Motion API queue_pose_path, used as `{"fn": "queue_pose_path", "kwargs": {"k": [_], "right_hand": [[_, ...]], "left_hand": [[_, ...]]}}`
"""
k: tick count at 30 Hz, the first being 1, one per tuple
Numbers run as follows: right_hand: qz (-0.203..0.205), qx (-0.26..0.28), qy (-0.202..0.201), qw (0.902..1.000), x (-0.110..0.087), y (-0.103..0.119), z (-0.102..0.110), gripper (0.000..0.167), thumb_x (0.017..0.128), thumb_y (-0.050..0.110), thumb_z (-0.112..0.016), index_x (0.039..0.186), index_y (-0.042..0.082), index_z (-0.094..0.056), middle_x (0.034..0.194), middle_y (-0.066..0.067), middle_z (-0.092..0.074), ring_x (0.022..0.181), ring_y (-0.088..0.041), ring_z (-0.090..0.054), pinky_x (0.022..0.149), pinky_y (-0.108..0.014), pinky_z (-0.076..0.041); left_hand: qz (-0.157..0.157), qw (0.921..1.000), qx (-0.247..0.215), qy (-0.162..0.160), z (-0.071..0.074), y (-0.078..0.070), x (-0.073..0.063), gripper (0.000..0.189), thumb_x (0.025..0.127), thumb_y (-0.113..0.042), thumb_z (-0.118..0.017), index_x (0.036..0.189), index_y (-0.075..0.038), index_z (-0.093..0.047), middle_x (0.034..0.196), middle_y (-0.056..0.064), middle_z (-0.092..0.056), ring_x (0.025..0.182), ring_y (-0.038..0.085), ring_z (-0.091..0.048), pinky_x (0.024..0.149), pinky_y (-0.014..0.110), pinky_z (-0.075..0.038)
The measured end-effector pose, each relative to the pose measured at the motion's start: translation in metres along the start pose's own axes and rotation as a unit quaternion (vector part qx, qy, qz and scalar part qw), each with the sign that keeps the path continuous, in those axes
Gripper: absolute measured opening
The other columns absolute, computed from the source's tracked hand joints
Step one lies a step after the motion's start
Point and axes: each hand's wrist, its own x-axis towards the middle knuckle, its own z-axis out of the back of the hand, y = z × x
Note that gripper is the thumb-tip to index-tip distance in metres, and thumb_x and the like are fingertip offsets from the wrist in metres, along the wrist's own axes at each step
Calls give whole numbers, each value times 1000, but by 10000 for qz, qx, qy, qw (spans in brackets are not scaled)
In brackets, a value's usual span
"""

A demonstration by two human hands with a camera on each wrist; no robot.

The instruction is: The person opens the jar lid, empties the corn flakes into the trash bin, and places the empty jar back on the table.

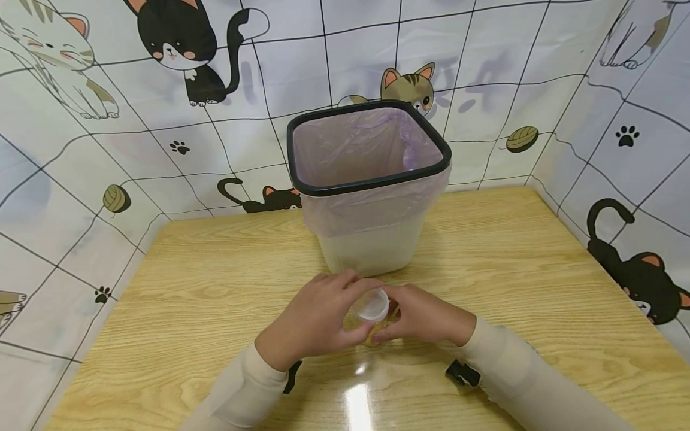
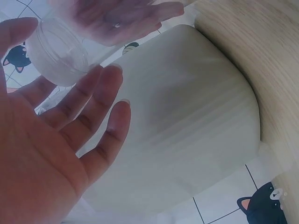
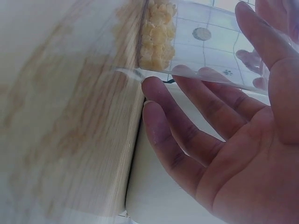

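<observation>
lower centre of frame: left hand (image 1: 320,314) grips clear lid (image 1: 372,304) atop upright jar (image 3: 191,49), right hand (image 1: 426,314) holds jar's right side.

In the head view, the left grip (image 1: 318,311) and right grip (image 1: 426,314) partly hide the clear jar (image 1: 373,310).

Table (image 1: 215,269): lt. wood grain, glossy
Bin (image 1: 372,248): off-white, standing twd. back
Jar (image 3: 205,44): clear, upright, yellow pcs. (image 3: 159,39) inside, nr. bin front
</observation>
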Motion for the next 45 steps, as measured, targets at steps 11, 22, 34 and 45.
{"fn": "queue_pose_path", "kwargs": {"k": [11, 22, 34, 45], "right_hand": [[-92, -51, 32, 9999, -1, 2, 0, 53, 79, 42, -83, 122, 21, -60, 100, 15, -70, 85, -13, -69, 73, -24, -52], [-95, -30, 20, 9999, 0, 1, -1, 58, 78, 42, -84, 125, 19, -59, 103, 12, -69, 88, -15, -68, 78, -33, -56], [-131, -9, 57, 9999, 0, -1, -2, 56, 78, 43, -83, 124, 21, -59, 103, 13, -69, 86, -14, -68, 75, -26, -53], [-206, -153, 52, 9997, 0, 0, -2, 58, 78, 48, -82, 124, 22, -57, 99, 14, -68, 82, -11, -66, 71, -23, -52]], "left_hand": [[-55, 10000, -34, 19, 0, -3, 1, 52, 90, -49, -68, 136, -25, -58, 109, -7, -64, 90, 13, -64, 83, 34, -53], [-112, 9999, -4, 28, 1, -2, 0, 55, 80, -37, -68, 133, -28, -59, 106, -6, -62, 86, 12, -62, 81, 35, -53], [-54, 9999, -102, -59, -1, -2, 1, 47, 88, -42, -67, 132, -28, -60, 106, -7, -63, 83, 13, -63, 81, 35, -53], [-34, 10000, -78, -24, -1, -2, 1, 49, 90, -45, -65, 136, -27, -57, 108, -6, -63, 86, 14, -64, 83, 36, -53]]}}
